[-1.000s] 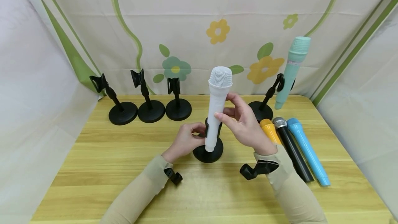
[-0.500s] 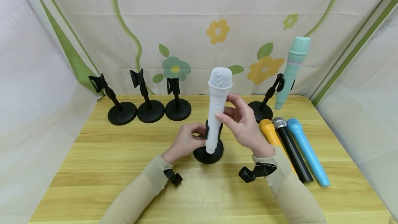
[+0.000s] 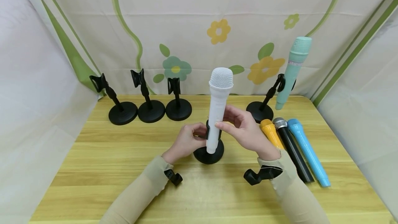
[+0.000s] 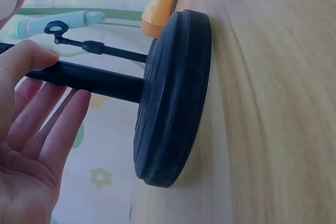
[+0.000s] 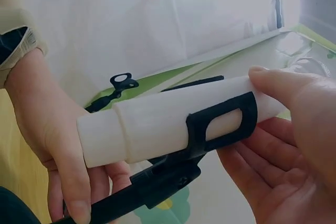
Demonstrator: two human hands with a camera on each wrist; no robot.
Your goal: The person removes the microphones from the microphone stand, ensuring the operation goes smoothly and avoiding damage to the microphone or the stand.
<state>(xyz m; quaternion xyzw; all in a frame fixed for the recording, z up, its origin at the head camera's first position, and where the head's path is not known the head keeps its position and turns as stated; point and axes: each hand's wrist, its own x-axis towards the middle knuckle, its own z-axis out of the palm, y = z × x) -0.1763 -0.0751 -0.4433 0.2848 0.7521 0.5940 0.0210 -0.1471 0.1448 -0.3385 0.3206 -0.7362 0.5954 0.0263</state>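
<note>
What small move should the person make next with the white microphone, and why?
Probably loosen the grip of the right hand on the white microphone, because its body sits inside the black clip while the left hand holds the stand's pole.

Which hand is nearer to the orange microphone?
Right. The right hand, holding the white microphone, is just left of the orange microphone; the left hand, gripping the white microphone's stand, is farther left.
</note>
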